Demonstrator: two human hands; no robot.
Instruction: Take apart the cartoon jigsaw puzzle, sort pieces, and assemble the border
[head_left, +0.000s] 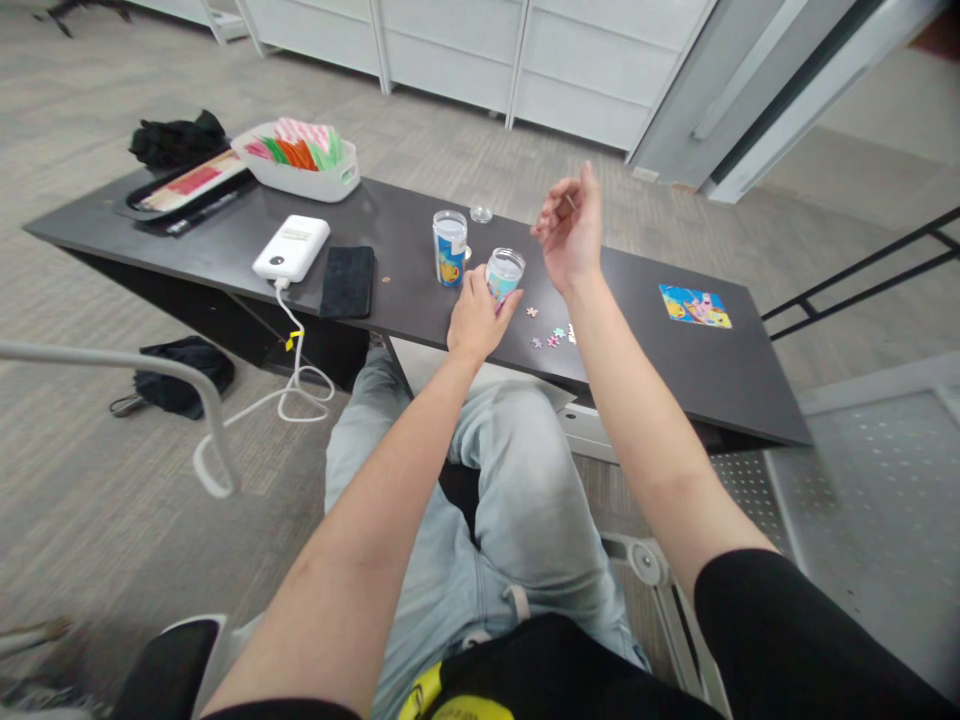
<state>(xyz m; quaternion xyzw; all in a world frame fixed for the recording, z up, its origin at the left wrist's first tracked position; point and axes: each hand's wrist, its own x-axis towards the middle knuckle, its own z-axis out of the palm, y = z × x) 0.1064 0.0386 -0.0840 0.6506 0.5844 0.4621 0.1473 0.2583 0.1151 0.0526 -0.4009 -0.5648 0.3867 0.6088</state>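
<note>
My left hand [480, 315] is wrapped round a small clear jar [505, 273] with a cartoon label, tilted on the dark table [390, 240]. My right hand [570, 230] is raised above the table, palm toward me, fingers curled together in a pinch; what they hold is too small to make out. A second, upright jar [450, 248] stands just left of the first, and a clear lid [481, 213] lies behind them. Several small puzzle pieces [550, 335] lie scattered on the table near my right wrist.
A finished cartoon puzzle [694, 306] lies at the table's right. A white power bank [292, 247] with a cable, a black phone [348, 281], a white basket of coloured packets [300, 160] and a black tray [184, 190] sit to the left. My knees are under the table edge.
</note>
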